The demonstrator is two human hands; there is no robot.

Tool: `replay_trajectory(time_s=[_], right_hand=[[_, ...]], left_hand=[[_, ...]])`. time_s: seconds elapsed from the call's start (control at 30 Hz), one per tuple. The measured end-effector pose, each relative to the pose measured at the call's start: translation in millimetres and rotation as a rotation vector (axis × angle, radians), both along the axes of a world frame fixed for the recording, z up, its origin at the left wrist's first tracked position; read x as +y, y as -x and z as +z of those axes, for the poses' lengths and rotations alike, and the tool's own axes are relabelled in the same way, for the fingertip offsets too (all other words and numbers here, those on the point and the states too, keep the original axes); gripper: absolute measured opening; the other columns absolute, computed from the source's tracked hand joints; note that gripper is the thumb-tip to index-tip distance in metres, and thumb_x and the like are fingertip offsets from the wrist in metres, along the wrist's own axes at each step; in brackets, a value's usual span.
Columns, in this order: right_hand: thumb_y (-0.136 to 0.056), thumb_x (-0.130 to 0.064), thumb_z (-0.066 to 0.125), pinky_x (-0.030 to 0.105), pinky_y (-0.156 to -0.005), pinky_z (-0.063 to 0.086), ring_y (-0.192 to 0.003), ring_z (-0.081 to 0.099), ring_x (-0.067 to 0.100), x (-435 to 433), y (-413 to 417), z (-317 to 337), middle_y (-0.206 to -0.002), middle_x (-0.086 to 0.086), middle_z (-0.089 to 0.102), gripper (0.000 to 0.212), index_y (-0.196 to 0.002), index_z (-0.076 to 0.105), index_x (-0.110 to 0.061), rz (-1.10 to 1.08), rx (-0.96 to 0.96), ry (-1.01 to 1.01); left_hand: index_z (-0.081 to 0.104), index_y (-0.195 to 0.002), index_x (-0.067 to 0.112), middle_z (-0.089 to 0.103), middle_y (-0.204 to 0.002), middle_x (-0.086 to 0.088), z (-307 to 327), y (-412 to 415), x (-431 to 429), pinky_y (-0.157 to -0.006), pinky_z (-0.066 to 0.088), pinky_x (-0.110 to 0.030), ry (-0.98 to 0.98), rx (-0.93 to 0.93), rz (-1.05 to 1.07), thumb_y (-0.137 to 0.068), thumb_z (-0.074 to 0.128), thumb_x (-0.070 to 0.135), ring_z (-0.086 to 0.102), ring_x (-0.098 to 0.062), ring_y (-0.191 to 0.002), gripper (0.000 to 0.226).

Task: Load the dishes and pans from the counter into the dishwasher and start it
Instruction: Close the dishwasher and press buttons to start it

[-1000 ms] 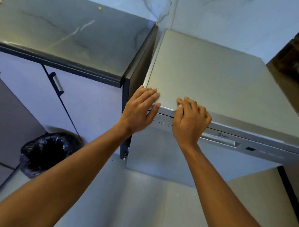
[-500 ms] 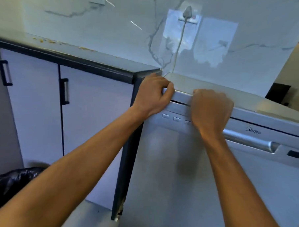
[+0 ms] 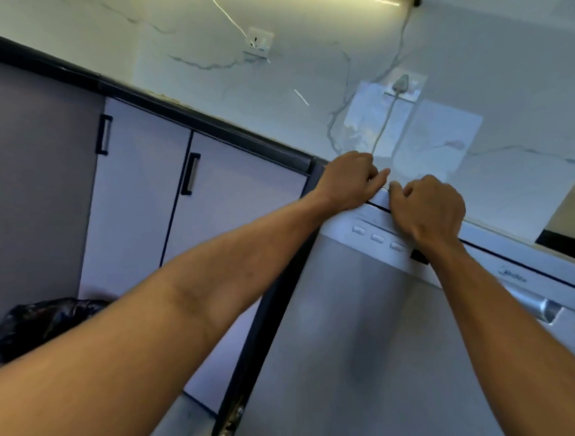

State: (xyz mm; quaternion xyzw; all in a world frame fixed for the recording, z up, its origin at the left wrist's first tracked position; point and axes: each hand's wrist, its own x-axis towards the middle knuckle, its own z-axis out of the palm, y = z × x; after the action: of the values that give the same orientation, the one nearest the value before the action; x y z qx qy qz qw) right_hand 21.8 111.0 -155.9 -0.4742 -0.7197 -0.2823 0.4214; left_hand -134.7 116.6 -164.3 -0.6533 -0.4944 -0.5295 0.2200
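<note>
The stainless dishwasher (image 3: 334, 331) stands shut at the right, beside the cabinets. Its white control strip with small buttons (image 3: 376, 237) and a silver handle (image 3: 530, 302) run along the top of the door. My left hand (image 3: 347, 179) curls over the top left corner of the dishwasher, thumb pointing right. My right hand (image 3: 427, 208) is next to it, its fingers curled into the dark gap at the door's top edge. No dishes or pans are in view.
Pale cabinet doors (image 3: 140, 191) with black handles sit under a dark counter edge (image 3: 209, 122) on the left. A black bin bag (image 3: 43, 320) lies low on the left. A plug (image 3: 400, 84) and cord hang on the marble wall above the dishwasher.
My view has dropped from above the dishwasher to its front. Both hands went from lying flat on the top to curling over its front edge.
</note>
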Motion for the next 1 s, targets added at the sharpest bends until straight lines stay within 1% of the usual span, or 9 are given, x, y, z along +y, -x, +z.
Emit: replay_trajectory(time_s=[0.27, 0.33, 0.4, 0.47, 0.57, 0.63, 0.77, 0.83, 1.0], right_hand=[[-0.098, -0.05, 0.046, 0.041, -0.088, 0.043, -0.099, 0.061, 0.033, 6.8, -4.0, -18.3, -0.109, 0.008, 0.07, 0.049, -0.101, 0.078, -0.012, 0.065, 0.163, -0.06], [-0.098, -0.05, 0.045, 0.04, -0.087, 0.042, -0.099, 0.06, 0.031, 10.7, -8.8, -24.7, -0.107, 0.008, 0.069, 0.049, -0.105, 0.075, -0.012, 0.106, 0.144, -0.086], [-0.094, -0.053, 0.047, 0.041, -0.096, 0.039, -0.107, 0.057, 0.032, 9.1, -14.3, -42.3, -0.114, 0.009, 0.065, 0.051, -0.119, 0.067, -0.013, 0.108, 0.061, -0.139], [-0.09, -0.057, 0.051, 0.043, -0.116, 0.022, -0.131, 0.045, 0.032, 6.7, -18.0, -64.6, -0.138, 0.01, 0.054, 0.065, -0.141, 0.051, -0.016, 0.084, -0.02, -0.174], [-0.089, -0.058, 0.053, 0.047, -0.124, 0.0, -0.154, 0.01, 0.029, -1.1, -17.7, -93.1, -0.165, 0.01, 0.018, 0.079, -0.156, 0.029, -0.025, 0.086, -0.002, -0.09], [-0.088, -0.052, 0.056, 0.051, -0.124, 0.006, -0.153, 0.009, 0.029, -8.3, -14.8, -113.6, -0.166, 0.01, 0.015, 0.074, -0.155, 0.034, -0.028, 0.062, -0.006, -0.071], [-0.08, -0.041, 0.069, 0.052, -0.101, 0.039, -0.131, 0.038, 0.029, -22.6, 4.1, -157.1, -0.147, 0.011, 0.044, 0.073, -0.148, 0.046, -0.029, -0.023, -0.021, -0.037], [-0.077, -0.042, 0.07, 0.048, -0.091, 0.045, -0.123, 0.044, 0.029, -25.3, 12.1, -165.5, -0.141, 0.011, 0.048, 0.078, -0.149, 0.043, -0.03, -0.054, 0.001, 0.006], [-0.076, -0.042, 0.07, 0.045, -0.084, 0.047, -0.115, 0.049, 0.028, -28.5, 16.8, -165.2, -0.136, 0.01, 0.05, 0.08, -0.15, 0.041, -0.034, -0.063, -0.004, 0.006]], left_hand=[[0.04, -0.052, 0.017, 0.039, -0.06, 0.008, -7.4, -6.1, 11.1, -0.055, 0.03, -0.029, -0.172, -0.062, 0.043, -0.089, 0.056, 0.028, 0.039, -0.015, -0.062, 0.041], [0.038, -0.052, 0.018, 0.039, -0.059, 0.008, -6.9, -7.5, 13.0, -0.055, 0.025, -0.028, -0.194, -0.077, 0.047, -0.089, 0.056, 0.026, 0.039, -0.014, -0.062, 0.041], [0.039, -0.052, 0.019, 0.041, -0.058, 0.007, -7.4, -9.5, 11.9, -0.055, 0.025, -0.027, -0.193, -0.082, 0.055, -0.089, 0.057, 0.026, 0.04, -0.013, -0.062, 0.042], [0.039, -0.052, 0.018, 0.043, -0.059, 0.007, -8.1, -8.1, 14.3, -0.054, 0.025, -0.027, -0.227, -0.078, 0.072, -0.089, 0.057, 0.027, 0.041, -0.012, -0.063, 0.042], [0.039, -0.052, 0.019, 0.042, -0.058, 0.007, -8.1, -7.1, 14.7, -0.054, 0.024, -0.027, -0.224, -0.07, 0.088, -0.09, 0.058, 0.027, 0.041, -0.012, -0.062, 0.043], [0.039, -0.052, 0.018, 0.042, -0.057, 0.006, -9.0, -7.8, 14.2, -0.054, 0.025, -0.027, -0.234, -0.06, 0.097, -0.09, 0.058, 0.027, 0.042, -0.014, -0.061, 0.043], [0.043, -0.052, 0.015, 0.039, -0.056, 0.007, -10.9, -7.5, 12.6, -0.053, 0.027, -0.028, -0.243, -0.065, 0.088, -0.09, 0.057, 0.027, 0.04, -0.014, -0.06, 0.043], [0.045, -0.052, 0.014, 0.04, -0.056, 0.006, -11.5, -7.4, 12.9, -0.054, 0.026, -0.028, -0.228, -0.069, 0.08, -0.091, 0.056, 0.028, 0.04, -0.013, -0.06, 0.042], [0.043, -0.052, 0.018, 0.041, -0.057, 0.007, -12.2, -7.5, 12.0, -0.055, 0.021, -0.028, -0.231, -0.071, 0.095, -0.091, 0.056, 0.028, 0.04, -0.013, -0.06, 0.043]])
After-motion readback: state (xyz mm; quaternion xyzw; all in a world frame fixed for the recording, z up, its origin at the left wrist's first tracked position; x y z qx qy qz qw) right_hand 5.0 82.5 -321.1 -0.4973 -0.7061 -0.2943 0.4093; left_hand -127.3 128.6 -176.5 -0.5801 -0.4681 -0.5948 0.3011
